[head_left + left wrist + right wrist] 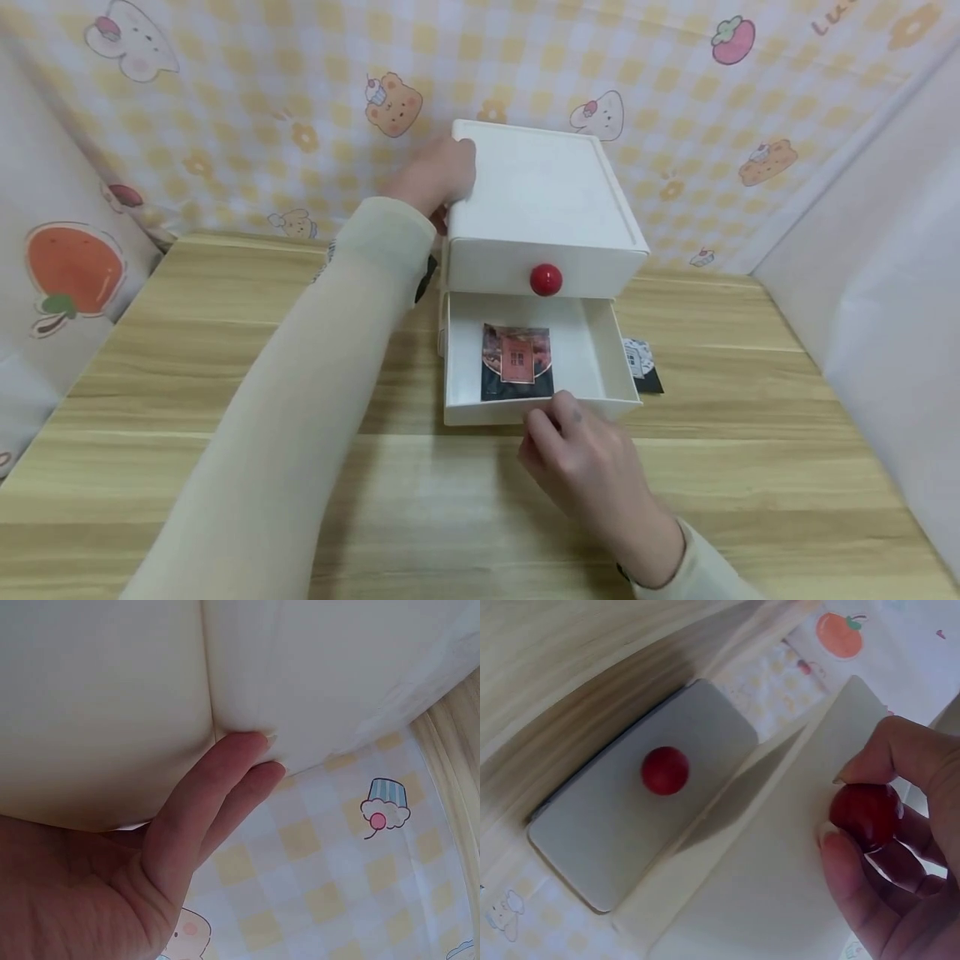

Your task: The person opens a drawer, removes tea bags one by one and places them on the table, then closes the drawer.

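A white drawer cabinet (540,183) stands on the wooden table, one drawer (577,321) pulled out below its shut top drawer. Inside the open drawer, toward the left, lies a dark and orange-red sachet (517,362). My right hand (592,467) pinches that drawer's round red knob (866,816) between thumb and fingers. At the cabinet's far left edge, my left hand (435,175) grips the body; two bent fingers (214,780) press against the white panel in the left wrist view. The left thumb is hidden.
A black and white packet (643,367) lies on the table right of the cabinet. Something dark (426,279) shows at its left, partly behind my sleeve. Another red knob (546,280) sits on the top drawer. A patterned cloth (300,108) hangs behind.
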`<state>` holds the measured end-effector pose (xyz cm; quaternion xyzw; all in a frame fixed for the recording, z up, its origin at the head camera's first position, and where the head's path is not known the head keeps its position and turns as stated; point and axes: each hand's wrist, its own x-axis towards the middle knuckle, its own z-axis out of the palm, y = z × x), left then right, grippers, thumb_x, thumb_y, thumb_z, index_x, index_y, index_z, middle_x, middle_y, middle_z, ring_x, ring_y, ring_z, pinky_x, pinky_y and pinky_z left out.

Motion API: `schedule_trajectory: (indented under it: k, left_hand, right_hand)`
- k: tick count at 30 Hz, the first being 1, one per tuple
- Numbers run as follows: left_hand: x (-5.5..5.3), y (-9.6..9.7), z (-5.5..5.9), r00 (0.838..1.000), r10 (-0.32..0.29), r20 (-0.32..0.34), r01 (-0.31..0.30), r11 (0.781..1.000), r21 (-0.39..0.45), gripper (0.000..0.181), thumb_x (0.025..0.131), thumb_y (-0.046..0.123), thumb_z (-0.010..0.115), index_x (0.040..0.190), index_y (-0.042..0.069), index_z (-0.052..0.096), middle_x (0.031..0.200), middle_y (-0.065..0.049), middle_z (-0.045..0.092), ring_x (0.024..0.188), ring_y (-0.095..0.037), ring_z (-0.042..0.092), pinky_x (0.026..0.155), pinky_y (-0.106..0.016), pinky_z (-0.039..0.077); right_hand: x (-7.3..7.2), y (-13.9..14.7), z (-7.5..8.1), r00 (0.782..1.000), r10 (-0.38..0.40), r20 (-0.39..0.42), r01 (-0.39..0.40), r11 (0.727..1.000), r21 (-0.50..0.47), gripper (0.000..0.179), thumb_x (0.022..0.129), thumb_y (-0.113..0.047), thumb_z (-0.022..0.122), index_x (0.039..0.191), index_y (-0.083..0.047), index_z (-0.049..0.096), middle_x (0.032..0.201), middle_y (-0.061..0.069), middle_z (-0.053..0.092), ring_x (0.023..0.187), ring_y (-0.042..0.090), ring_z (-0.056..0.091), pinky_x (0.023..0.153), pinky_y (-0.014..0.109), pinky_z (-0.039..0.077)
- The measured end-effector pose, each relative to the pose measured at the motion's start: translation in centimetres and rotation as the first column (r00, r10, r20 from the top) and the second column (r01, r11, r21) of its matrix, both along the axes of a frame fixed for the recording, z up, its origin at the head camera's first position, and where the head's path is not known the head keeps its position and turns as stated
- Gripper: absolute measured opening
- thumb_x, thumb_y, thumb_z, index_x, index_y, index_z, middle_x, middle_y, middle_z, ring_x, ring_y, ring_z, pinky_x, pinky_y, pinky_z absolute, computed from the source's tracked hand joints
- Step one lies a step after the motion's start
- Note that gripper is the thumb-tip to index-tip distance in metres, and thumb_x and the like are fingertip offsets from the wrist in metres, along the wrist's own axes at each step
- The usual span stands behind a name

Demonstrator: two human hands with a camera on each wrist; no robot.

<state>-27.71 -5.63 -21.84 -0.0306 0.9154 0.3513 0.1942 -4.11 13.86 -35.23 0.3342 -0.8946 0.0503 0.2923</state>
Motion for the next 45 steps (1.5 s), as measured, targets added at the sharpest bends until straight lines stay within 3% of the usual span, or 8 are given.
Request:
schedule_trajectory:
  k: [6,14,21,31,34,37,42,45]
  left_hand:
    - [-0.1,0.1,0.0,1.0,0.009,0.012,-0.009,1.0,-0.007,0.059,0.109,0.04,0.005,0.16,0.014,0.021,0.135,-0.013,0.051,0.093,-0.029,0.067,0.076,-0.037,0.065]
    - [-0.3,0.2,-0.1,1.0,0.014,0.025,-0.014,1.0,-0.012,0.061,0.109,0.042,0.004,0.157,0.012,0.026,0.128,-0.012,0.054,0.086,-0.029,0.069,0.081,-0.039,0.064]
    - [-0.3,0.1,-0.4,0.999,0.03,0.026,-0.03,0.999,0.012,0.061,0.108,0.043,0.005,0.156,0.013,0.029,0.122,-0.012,0.055,0.088,-0.029,0.069,0.083,-0.04,0.064]
    - [-0.7,0.2,-0.3,1.0,0.002,0.013,-0.002,1.0,-0.006,0.057,0.109,0.038,0.008,0.16,0.013,0.02,0.134,-0.014,0.051,0.085,-0.031,0.07,0.081,-0.04,0.065]
    - [-0.7,0.2,-0.3,1.0,0.015,0.019,-0.015,1.0,0.004,0.058,0.109,0.039,0.008,0.16,0.013,0.02,0.134,-0.014,0.052,0.088,-0.031,0.07,0.082,-0.04,0.064]
    - [-0.6,0.2,-0.3,1.0,0.018,0.023,-0.019,1.0,0.012,0.058,0.109,0.04,0.008,0.16,0.013,0.019,0.135,-0.014,0.051,0.09,-0.031,0.07,0.081,-0.04,0.065]
    - [-0.4,0.2,-0.1,0.999,0.026,0.023,-0.027,0.999,0.02,0.058,0.109,0.041,0.007,0.161,0.016,0.019,0.136,-0.011,0.05,0.093,-0.029,0.068,0.079,-0.039,0.064]
    - [-0.4,0.2,-0.1,0.999,0.034,0.024,-0.035,0.999,0.019,0.059,0.109,0.043,0.007,0.16,0.017,0.021,0.133,-0.01,0.051,0.092,-0.029,0.067,0.079,-0.039,0.064]
  right_hand:
    - [0.8,0.2,0.2,0.999,0.038,0.012,-0.038,0.999,-0.013,0.008,0.076,-0.004,0.065,0.081,-0.01,0.068,0.075,0.002,0.051,0.054,0.009,0.044,0.043,0.013,0.037]
    - [1.3,0.4,1.2,0.996,-0.009,0.091,0.009,1.0,-0.005,0.023,0.071,-0.02,0.091,0.091,-0.015,0.079,0.085,-0.001,0.069,0.063,0.008,0.064,0.048,0.016,0.048]
    - [1.2,1.5,3.3,0.981,0.099,0.165,-0.077,0.988,-0.136,0.028,0.071,-0.013,0.091,0.096,-0.015,0.079,0.092,-0.004,0.072,0.066,0.006,0.067,0.056,0.013,0.053]
    - [-2.0,3.0,6.1,0.967,0.13,0.219,-0.097,0.984,-0.152,0.029,0.07,-0.003,0.09,0.095,-0.013,0.077,0.094,-0.002,0.072,0.073,0.008,0.069,0.06,0.021,0.057]
    - [-3.7,3.4,6.1,0.931,0.119,0.344,-0.081,0.989,-0.122,0.025,0.076,-0.007,0.087,0.099,-0.012,0.077,0.1,-0.001,0.073,0.086,0.013,0.072,0.07,0.029,0.062]
    - [-5.3,3.9,6.1,0.869,0.126,0.479,-0.094,0.991,-0.09,0.025,0.081,-0.011,0.085,0.105,-0.012,0.077,0.11,0.001,0.074,0.1,0.018,0.073,0.082,0.037,0.063]
    - [-7.3,4.5,5.8,0.751,0.18,0.635,-0.149,0.984,-0.103,0.028,0.084,-0.022,0.084,0.111,-0.018,0.077,0.125,0.002,0.073,0.111,0.017,0.071,0.078,0.033,0.059]
    - [-8.0,4.6,5.4,0.705,0.202,0.68,-0.17,0.979,-0.114,0.031,0.084,-0.028,0.084,0.113,-0.021,0.076,0.13,0.0,0.071,0.115,0.015,0.07,0.082,0.033,0.059]
